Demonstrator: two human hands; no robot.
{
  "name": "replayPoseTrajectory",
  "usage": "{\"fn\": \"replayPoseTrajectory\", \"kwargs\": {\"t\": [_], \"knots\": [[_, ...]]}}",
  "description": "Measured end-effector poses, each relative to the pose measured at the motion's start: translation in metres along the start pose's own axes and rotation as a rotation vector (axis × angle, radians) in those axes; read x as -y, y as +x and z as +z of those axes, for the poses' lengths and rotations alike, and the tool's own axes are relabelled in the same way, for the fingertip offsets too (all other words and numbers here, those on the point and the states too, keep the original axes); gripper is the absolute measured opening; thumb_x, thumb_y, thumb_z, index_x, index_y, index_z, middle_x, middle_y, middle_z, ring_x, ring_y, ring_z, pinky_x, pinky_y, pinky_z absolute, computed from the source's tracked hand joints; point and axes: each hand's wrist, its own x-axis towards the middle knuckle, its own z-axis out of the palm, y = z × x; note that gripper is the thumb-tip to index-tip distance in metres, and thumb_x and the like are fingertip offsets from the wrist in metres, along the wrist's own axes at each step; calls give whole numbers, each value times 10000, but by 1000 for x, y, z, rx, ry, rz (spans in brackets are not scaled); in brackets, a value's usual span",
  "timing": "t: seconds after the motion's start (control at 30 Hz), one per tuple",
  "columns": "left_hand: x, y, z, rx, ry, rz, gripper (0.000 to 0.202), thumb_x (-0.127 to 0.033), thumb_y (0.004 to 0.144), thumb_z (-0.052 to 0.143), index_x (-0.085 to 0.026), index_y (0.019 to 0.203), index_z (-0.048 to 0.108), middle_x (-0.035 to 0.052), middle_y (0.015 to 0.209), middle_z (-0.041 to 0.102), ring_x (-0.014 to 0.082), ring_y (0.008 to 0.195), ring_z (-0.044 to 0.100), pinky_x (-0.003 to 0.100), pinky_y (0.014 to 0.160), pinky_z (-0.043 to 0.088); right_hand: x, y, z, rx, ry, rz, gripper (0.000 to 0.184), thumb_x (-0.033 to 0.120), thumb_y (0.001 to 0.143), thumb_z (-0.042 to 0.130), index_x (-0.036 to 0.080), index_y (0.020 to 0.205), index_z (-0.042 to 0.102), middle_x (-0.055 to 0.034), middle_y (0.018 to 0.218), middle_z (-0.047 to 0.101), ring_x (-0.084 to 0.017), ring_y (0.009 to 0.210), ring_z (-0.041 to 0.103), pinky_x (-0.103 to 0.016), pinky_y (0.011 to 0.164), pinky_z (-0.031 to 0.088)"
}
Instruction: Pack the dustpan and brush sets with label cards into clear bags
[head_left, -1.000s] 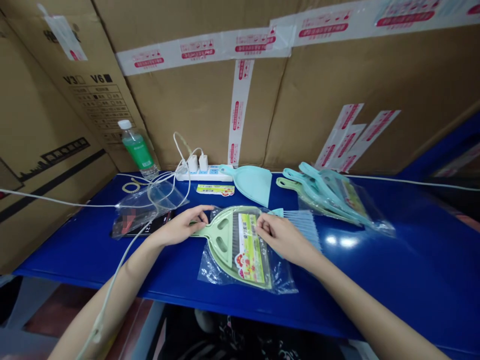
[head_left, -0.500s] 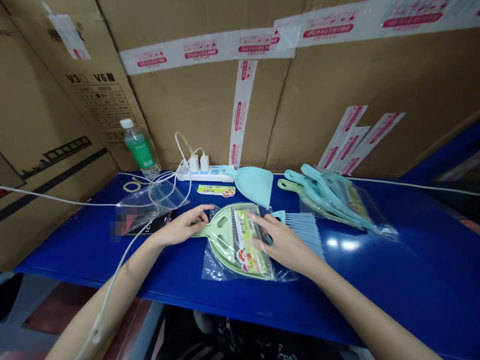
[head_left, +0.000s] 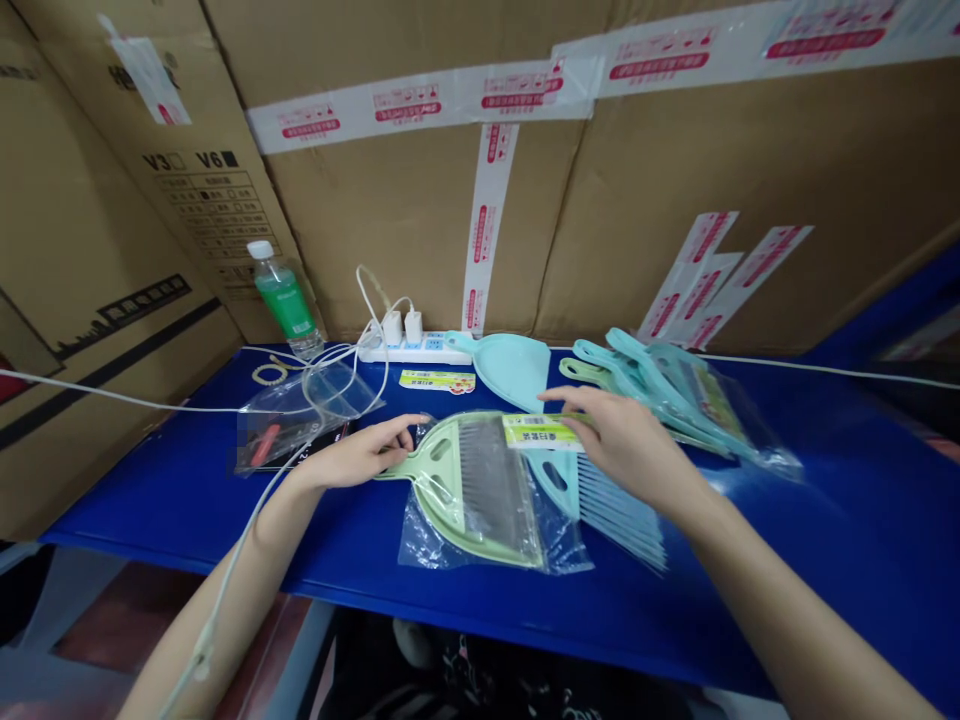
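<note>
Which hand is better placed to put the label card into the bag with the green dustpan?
Right, probably: the right hand holds the label card just above the green dustpan in its bag. The left hand rests on the dustpan's handle, away from the card.

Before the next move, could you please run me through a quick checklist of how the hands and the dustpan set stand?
1. Left hand grips the green dustpan by its handle: ok.
2. Right hand pinches the label card, held above the clear bag: ok.
3. Pan inside the clear bag, handle sticking out: ok.
4. Blue brush inside the bag: not ok, its bristles lie on the blue table.
5. White cable clear of the left arm: not ok, it runs along the forearm.
</note>
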Motion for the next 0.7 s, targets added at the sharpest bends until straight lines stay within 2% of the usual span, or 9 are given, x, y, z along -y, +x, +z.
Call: {"fn": "replayPoseTrajectory", "kwargs": {"t": [0.13,0.23,0.3,0.37,0.43,0.53,0.6,0.7], "knots": [[2,-3,-3,17,26,3,521,-222,882,402,-242,1401,357,-14,852,491,114,714,436,241,684,386,19,29,-17,-63,-38,-50,343,149,788,482,244,1058,671,-57,842,698,-232,754,629,-351,680,436],[5,-4,-4,10,48,2,525,-214,879,401,-233,1401,363,-13,847,499,114,716,437,241,690,387,38,58,-16,-115,-8,-95,323,147,788,485,219,1042,672,-65,895,695,-238,824,631,-375,750,442],[7,-4,-4,2,55,5,528,-203,873,404,-224,1399,369,-10,844,507,115,718,443,243,692,390,50,77,-4,-141,72,-162,381,86,777,444,207,1073,651,-60,945,688,-218,872,627,-361,795,442],[8,-4,-3,-4,60,12,528,-191,866,405,-218,1393,378,-6,843,517,118,719,450,246,692,394,58,94,15,-105,138,-195,432,23,737,425,203,1068,637,-50,989,680,-206,942,616,-347,849,435],[10,-3,-3,-13,67,19,524,-188,862,405,-215,1384,386,-3,844,526,118,716,454,246,687,398,63,109,37,-37,150,-146,393,6,719,438,201,990,646,-38,948,682,-201,949,616,-343,869,439],[12,-3,-1,-37,83,22,525,-188,857,400,-202,1382,375,3,858,543,115,703,459,242,670,405,63,126,67,18,130,-98,320,-6,699,458,199,844,656,-30,871,676,-192,887,628,-319,818,470],[13,-3,1,-63,94,22,534,-183,854,395,-191,1387,356,8,874,559,115,703,470,241,666,414,60,133,79,32,103,-62,307,-6,706,454,205,811,650,-25,840,660,-187,859,629,-318,799,481],[15,-3,4,-102,108,18,559,-183,850,397,-187,1402,315,5,877,579,119,712,497,247,678,435,58,137,86,37,47,-25,295,-4,715,466,198,833,647,-41,856,632,-195,867,621,-330,818,474]]}}
